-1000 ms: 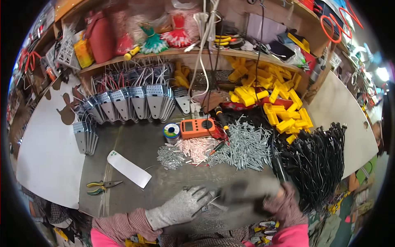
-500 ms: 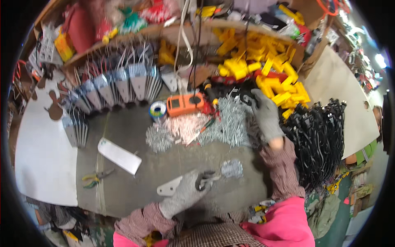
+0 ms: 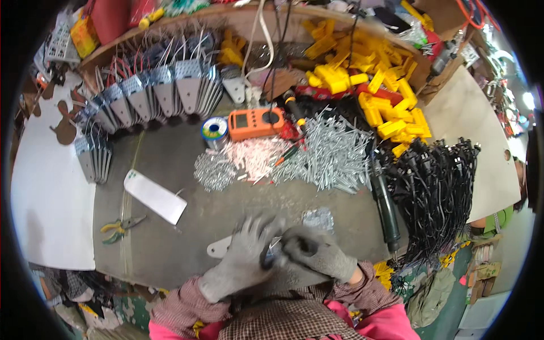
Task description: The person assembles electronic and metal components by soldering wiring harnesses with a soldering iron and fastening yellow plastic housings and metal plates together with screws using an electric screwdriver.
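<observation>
"What is the dark workbench (image 3: 170, 249) carrying?"

"Long-nose pliers (image 3: 119, 228) and a white strip (image 3: 154, 197) are lying toward the left; centrally, an orange multimeter (image 3: 255, 124) is sitting beside a solder spool (image 3: 215, 132), behind pale-pink pieces (image 3: 255, 157); silver screws (image 3: 334, 153) are lying alongside."

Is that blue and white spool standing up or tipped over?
Standing up. The spool shows its round end facing up, with its side below, beside the orange meter.
</observation>
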`<state>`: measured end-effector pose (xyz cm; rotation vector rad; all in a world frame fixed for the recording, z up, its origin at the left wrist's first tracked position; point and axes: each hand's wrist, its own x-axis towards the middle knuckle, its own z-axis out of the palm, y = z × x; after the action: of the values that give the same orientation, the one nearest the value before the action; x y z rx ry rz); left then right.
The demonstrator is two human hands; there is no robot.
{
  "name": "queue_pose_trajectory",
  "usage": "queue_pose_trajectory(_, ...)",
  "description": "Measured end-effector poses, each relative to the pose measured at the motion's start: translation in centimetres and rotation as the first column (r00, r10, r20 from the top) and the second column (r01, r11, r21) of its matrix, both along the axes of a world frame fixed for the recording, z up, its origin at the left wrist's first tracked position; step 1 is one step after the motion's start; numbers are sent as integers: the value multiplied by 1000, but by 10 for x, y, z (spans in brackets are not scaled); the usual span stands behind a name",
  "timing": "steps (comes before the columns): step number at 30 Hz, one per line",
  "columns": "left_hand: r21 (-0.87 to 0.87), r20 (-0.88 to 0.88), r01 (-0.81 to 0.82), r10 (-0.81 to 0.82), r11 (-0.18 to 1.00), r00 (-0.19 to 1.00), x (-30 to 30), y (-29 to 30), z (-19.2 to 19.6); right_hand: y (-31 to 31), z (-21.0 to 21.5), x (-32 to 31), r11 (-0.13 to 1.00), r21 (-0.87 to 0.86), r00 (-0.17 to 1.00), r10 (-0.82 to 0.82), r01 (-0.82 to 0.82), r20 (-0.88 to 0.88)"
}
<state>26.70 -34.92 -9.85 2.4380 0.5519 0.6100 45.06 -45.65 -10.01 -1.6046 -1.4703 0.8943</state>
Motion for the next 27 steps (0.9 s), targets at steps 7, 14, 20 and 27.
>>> queue_pose_trajectory(7, 116, -152, 33, -15, 993, 988, -19, -20, -20, 203, 56, 142, 695, 716, 622, -590, 65, 515)
queue_pose_trajectory(14, 228, -198, 12, 34, 973, 980, -8, -26, -31, 265, 62, 228, 809, 223, 246, -408, 544, 879)
queue_pose_trajectory(20, 167, -165, 7, 21, 986, 986, -21, -14, -19, 79, 139, 77, 829, 438, 808, -501, 347, 308)
queue_pose_trajectory(27, 91, -285, 96, -66, 991, 956, -27, -4, 4, 14, 21, 31, 901, 187, 869, -429, 392, 244)
